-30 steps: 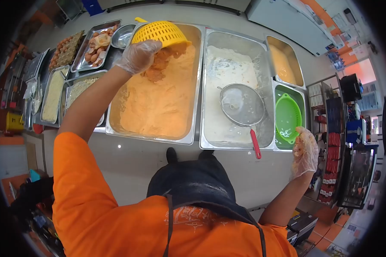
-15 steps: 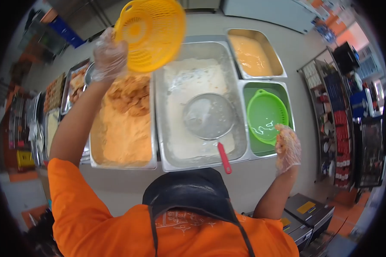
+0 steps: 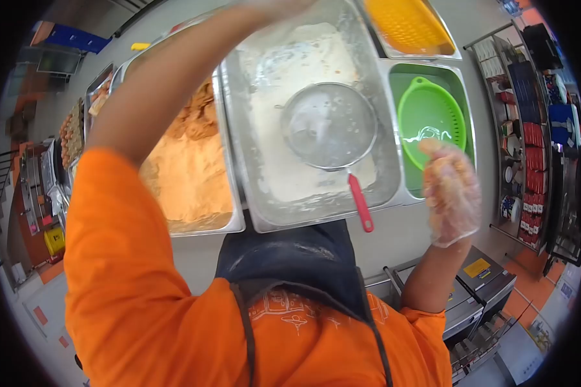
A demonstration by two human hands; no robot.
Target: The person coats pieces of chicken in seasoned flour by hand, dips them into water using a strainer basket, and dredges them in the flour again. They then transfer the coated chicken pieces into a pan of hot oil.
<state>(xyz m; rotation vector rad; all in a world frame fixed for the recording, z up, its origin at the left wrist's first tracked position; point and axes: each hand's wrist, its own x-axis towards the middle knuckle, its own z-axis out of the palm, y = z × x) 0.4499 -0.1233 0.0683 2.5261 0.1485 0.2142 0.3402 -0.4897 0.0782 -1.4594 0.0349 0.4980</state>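
Note:
My left arm reaches across to the top edge. Only a blurred part of my left hand (image 3: 287,6) shows there, and its fingers are out of frame. A yellow plastic basket (image 3: 410,24) sits in the far right metal pan. My right hand (image 3: 455,193), in a clear glove smeared with orange batter, is curled closed beside the green strainer basket (image 3: 461,116). What lies inside its fingers is hard to make out. That green basket rests in a pan of liquid (image 3: 400,80). A round mesh sieve with a red handle (image 3: 360,203) lies in the white flour pan (image 3: 265,219).
Left of the flour stands a pan of orange powder (image 3: 193,184) with battered pieces (image 3: 197,116) at its back. Egg trays (image 3: 73,132) are at the far left. A wire shelf rack (image 3: 516,129) stands right, and grey equipment (image 3: 478,277) is near my right elbow.
The yellow basket has moved from the upper left to the far right pan, and my left arm has swung across to the right. My right hand stays by the green basket. The view has shifted.

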